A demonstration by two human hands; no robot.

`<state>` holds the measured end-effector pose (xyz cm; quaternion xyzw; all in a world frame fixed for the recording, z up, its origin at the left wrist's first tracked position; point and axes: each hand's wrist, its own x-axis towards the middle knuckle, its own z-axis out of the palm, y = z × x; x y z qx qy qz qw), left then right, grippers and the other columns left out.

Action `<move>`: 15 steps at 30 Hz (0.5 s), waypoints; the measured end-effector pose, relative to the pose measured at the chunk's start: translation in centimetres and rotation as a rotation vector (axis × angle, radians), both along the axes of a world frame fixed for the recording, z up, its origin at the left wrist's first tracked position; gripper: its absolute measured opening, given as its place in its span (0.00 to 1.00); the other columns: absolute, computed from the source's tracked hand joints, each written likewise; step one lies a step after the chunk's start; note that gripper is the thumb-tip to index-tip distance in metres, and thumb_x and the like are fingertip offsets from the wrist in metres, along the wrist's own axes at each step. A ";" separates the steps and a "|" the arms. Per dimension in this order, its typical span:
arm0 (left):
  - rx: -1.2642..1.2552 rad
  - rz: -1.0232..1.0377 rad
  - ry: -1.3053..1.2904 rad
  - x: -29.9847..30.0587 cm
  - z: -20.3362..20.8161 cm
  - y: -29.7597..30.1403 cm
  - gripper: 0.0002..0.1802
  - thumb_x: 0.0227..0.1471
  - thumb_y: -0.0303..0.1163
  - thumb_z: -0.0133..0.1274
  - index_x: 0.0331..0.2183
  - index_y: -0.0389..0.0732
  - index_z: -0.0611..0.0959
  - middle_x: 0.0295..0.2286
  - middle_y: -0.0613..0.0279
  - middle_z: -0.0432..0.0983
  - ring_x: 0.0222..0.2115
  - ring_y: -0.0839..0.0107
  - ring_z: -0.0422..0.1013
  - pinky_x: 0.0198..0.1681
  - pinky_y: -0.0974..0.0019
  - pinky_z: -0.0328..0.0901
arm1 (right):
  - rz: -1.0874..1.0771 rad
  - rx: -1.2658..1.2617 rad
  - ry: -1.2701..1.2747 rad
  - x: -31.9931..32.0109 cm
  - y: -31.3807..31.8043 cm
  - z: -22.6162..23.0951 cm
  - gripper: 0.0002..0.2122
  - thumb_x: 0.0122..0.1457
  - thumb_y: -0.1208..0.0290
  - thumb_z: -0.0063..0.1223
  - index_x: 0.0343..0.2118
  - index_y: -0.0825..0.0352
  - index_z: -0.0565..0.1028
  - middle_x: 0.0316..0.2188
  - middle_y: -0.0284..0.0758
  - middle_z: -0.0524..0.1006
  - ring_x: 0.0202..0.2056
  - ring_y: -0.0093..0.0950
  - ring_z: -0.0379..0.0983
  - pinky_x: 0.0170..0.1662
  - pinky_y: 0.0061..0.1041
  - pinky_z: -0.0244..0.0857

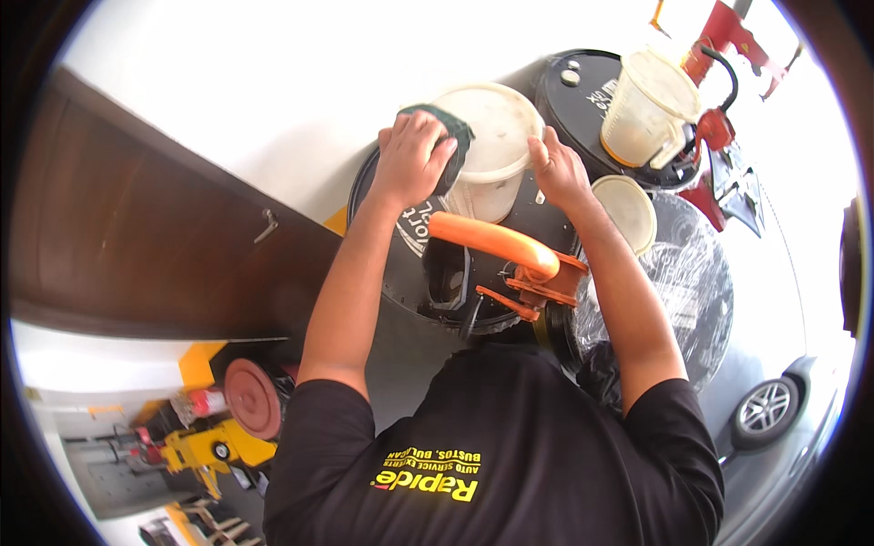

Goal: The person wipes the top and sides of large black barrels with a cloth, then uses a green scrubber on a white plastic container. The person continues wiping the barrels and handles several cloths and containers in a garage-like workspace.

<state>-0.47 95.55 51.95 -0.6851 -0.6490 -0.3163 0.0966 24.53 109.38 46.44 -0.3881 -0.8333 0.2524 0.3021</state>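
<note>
A whitish round plastic bucket (pixel 496 196) stands on a black drum (pixel 537 218) in front of me. My left hand (pixel 414 156) is closed on a dark green cloth (pixel 458 136), which lies against the left side of the bucket's rim. Part of the cloth hangs below my fingers. On the opposite side, my right hand (pixel 557 168) grips the rim, its thumb at the edge and some fingers out of sight. An orange curved handle with a metal bracket (pixel 496 238) rises between my forearms, beside a dark angular container (pixel 446 273).
Another black drum (pixel 583 86) at the back right carries a translucent pitcher (pixel 646 109) with some amber liquid. A plastic-wrapped drum (pixel 678 273) and a round pale lid (pixel 625 214) sit right. A brown door (pixel 164 209) is left; a car wheel (pixel 767 411) shows lower right.
</note>
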 end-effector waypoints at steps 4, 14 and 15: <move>0.159 0.219 -0.413 -4.4 -3.5 3.0 0.17 0.70 0.43 0.51 0.42 0.37 0.79 0.47 0.42 0.70 0.49 0.44 0.66 0.59 0.47 0.59 | -0.035 -0.106 0.006 -0.1 0.3 -0.3 0.28 0.73 0.43 0.36 0.51 0.70 0.71 0.39 0.60 0.81 0.47 0.62 0.77 0.52 0.58 0.68; 0.450 0.057 -1.130 1.0 -13.3 4.2 0.20 0.75 0.40 0.39 0.57 0.37 0.74 0.53 0.45 0.71 0.59 0.56 0.63 0.65 0.55 0.59 | 0.045 -0.396 0.279 -0.7 -0.1 0.0 0.24 0.72 0.51 0.47 0.58 0.68 0.69 0.34 0.40 0.80 0.27 0.28 0.76 0.33 0.31 0.71; 0.374 0.058 -1.013 0.7 -14.2 4.5 0.21 0.75 0.40 0.41 0.58 0.38 0.75 0.55 0.45 0.71 0.62 0.55 0.61 0.67 0.56 0.58 | 0.055 -0.400 0.277 -0.6 -0.1 0.0 0.24 0.72 0.51 0.47 0.58 0.68 0.69 0.33 0.39 0.79 0.26 0.28 0.75 0.32 0.31 0.70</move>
